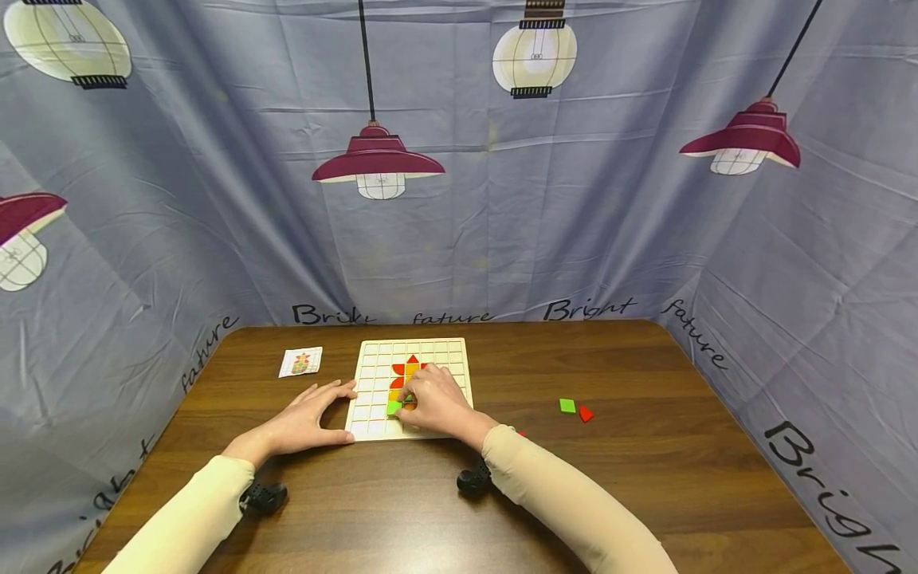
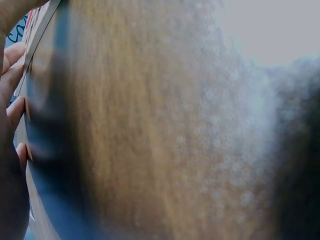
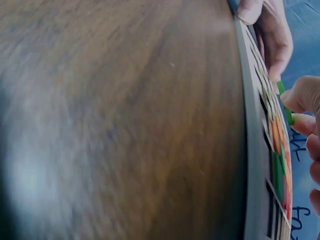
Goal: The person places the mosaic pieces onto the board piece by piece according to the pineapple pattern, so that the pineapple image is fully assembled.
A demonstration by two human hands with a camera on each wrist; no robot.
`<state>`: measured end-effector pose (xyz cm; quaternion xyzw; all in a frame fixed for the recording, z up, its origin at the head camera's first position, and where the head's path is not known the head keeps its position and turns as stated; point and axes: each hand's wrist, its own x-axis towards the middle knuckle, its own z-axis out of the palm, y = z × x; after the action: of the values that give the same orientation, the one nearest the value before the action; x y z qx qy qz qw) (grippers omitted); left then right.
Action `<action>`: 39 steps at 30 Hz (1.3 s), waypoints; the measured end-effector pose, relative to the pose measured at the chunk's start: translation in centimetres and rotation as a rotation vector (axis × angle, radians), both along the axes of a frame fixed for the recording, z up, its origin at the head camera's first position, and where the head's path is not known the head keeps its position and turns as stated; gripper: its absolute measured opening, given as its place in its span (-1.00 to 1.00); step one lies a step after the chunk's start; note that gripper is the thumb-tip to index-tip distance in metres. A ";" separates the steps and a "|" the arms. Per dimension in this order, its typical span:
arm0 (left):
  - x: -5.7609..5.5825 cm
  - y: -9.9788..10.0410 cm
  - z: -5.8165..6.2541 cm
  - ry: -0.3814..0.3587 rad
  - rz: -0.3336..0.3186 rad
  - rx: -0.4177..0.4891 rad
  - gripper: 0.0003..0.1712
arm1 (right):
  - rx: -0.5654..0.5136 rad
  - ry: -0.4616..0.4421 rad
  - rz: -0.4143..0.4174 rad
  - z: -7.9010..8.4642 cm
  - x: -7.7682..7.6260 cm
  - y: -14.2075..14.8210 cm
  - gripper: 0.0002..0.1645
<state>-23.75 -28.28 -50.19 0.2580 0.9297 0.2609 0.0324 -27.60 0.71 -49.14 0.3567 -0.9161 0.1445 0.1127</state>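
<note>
A pale gridded board (image 1: 369, 395) lies on the table with red, orange, yellow and green tiles set in its squares, a red triangle (image 1: 412, 359) topping the pattern. My right hand (image 1: 441, 405) is over the board and pinches a green square tile (image 1: 394, 408) between thumb and finger. In the right wrist view that green tile (image 3: 286, 106) is tilted above the board surface. My left hand (image 1: 304, 418) touches the board's left edge, thumb near the front corner and fingers spread higher up. The right hand covers part of the pattern.
A small white card (image 1: 301, 362) with a printed tile picture lies left of the board. On the right are a loose green square (image 1: 567, 406) and a red piece (image 1: 586, 414). Another bit of red (image 1: 522, 434) shows beside the right wrist. Curtains hang behind the wooden table (image 1: 402, 510).
</note>
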 end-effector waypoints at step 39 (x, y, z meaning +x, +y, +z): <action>0.1 0.0 0.0 -0.006 0.001 -0.001 -0.12 | -0.090 -0.036 -0.041 1.5 -0.3 3.2 -0.84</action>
<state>-23.68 -28.24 -50.18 0.2568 0.9298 0.2614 0.0350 -27.89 3.93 -47.67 0.3300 -0.9176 0.1895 0.1149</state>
